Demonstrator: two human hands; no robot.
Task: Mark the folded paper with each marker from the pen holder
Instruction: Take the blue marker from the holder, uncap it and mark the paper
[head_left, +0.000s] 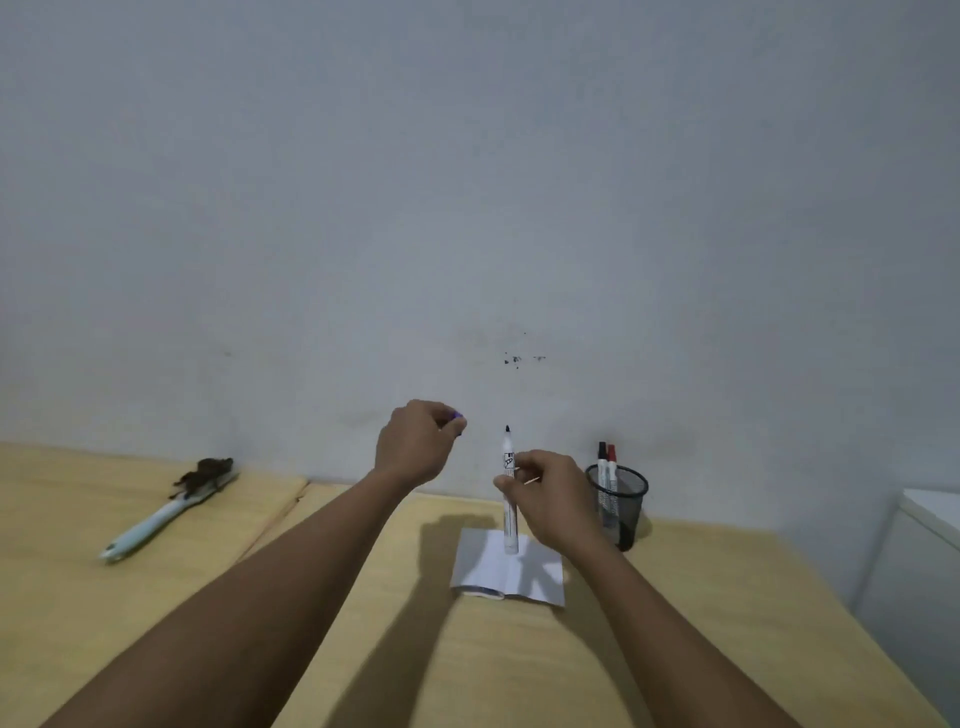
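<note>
The right hand (550, 493) pinches a white marker (510, 499) about halfway up its barrel, between thumb and fingers. The marker stands nearly upright, its bare dark tip at the top and its blunt end hanging just above the far edge of the folded paper (511, 569). The left hand (415, 441) is raised to the left of the marker, a little apart from it, fingers curled shut around something small with a purple end, most likely the cap (456, 415).

The paper lies flat on the bench (156, 597), directly beneath the right hand and nearer to it than to the left. As the tip points up and away from the sheet, the marker's long axis would, I judge, have to be turned end over end before the tip could meet the paper.

To the right, just beyond the right hand, a black mesh pen holder (621, 499) holds two more markers, one capped black and one red. There is printing on the held marker's barrel, but it is too small to read. Far left on the bench lies a pale-handled brush (161, 514).
</note>
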